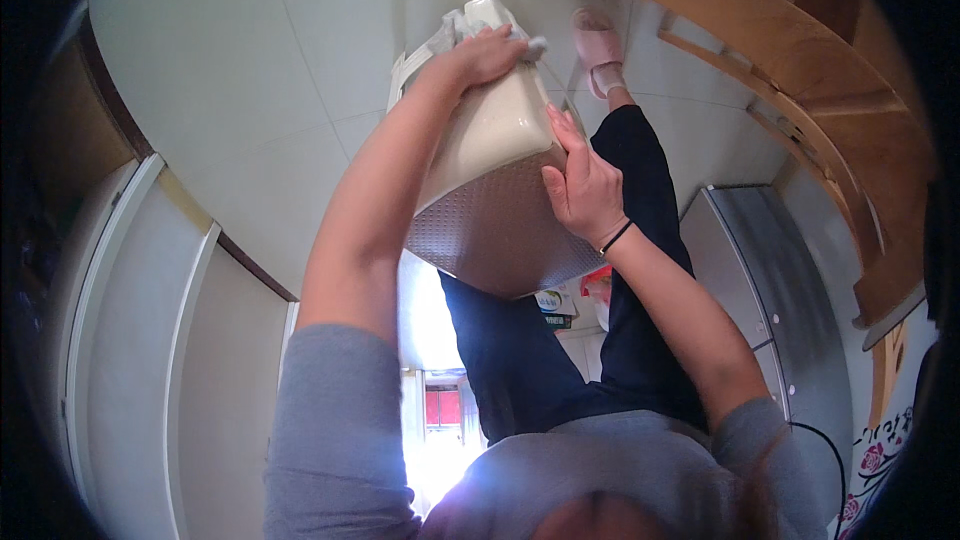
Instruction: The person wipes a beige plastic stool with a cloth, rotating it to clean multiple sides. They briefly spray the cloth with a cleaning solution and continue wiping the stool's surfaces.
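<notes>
A glossy cream object [491, 131] with a brown dimpled panel [502, 217] is tilted in front of me, over my lap. It looks like a plastic bin or appliance housing; its exact kind cannot be told. My left hand [491, 56] lies on its far part, with a crumpled grey cloth [535, 49] under the palm and fingers. My right hand [585, 180] steadies the right side, its fingers along the cream edge and the thumb over the brown panel. A thin pale cord or strap hangs at the object's right.
Curved-looking wooden furniture [817, 82] stands at the right, above a grey cabinet [795, 277]. White door panels [135, 300] are at the left. Pale floor tiles [225, 67] lie ahead. A printed carton [556, 301] and a red bag [596, 283] show between my legs.
</notes>
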The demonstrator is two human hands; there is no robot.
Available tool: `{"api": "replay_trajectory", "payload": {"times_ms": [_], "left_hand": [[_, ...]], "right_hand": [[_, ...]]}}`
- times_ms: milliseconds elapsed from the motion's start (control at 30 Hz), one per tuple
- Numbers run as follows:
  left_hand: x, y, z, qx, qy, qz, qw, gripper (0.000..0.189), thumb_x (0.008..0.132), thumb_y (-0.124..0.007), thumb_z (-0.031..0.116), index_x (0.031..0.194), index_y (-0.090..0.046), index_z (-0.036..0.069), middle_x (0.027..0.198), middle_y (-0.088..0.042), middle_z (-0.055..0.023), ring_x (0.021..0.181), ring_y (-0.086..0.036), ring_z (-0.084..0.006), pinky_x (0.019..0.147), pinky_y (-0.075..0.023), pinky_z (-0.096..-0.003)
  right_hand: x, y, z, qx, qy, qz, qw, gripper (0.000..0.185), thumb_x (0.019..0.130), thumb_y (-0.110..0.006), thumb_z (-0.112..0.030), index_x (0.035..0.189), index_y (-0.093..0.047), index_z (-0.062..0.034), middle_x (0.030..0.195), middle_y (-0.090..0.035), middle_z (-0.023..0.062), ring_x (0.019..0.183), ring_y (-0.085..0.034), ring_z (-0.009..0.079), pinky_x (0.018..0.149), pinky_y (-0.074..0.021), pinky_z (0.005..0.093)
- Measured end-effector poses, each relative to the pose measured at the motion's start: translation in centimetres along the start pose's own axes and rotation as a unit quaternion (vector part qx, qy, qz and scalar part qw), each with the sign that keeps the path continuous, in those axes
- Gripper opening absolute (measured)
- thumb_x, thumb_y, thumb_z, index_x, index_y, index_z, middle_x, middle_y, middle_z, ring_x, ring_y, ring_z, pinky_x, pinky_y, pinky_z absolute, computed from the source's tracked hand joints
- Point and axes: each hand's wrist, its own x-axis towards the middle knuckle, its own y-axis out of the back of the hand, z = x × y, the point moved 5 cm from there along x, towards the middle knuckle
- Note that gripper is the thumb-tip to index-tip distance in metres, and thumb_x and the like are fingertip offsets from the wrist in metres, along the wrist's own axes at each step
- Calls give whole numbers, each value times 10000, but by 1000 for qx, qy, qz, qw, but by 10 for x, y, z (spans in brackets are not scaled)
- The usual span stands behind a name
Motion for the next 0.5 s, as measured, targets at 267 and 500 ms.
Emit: {"api": "replay_trajectory", "payload": {"times_ms": [267, 500], "left_hand": [[-130, 16, 105, -141, -22, 87, 986, 512, 1112, -348, 394, 1551, -460, 155, 1632, -331, -252, 1518, -299, -428, 1255, -232, -467], [-176, 19, 122, -154, 51, 219, 962, 526, 1078, -430, 400, 1469, -531, 64, 1527, -469, -262, 1434, -432, -415, 1188, -353, -476]], "right_hand": [[-17, -2, 18, 12, -92, -23, 995, 443, 1080, -465, -295, 1419, -501, -12, 1446, -583, 207, 1316, -582, 381, 1017, -547, 423], [-9, 3, 5, 20, -41, 28, 999, 439, 1058, -503, -251, 1440, -495, -34, 1460, -583, 161, 1282, -612, 372, 979, -556, 446]]}}
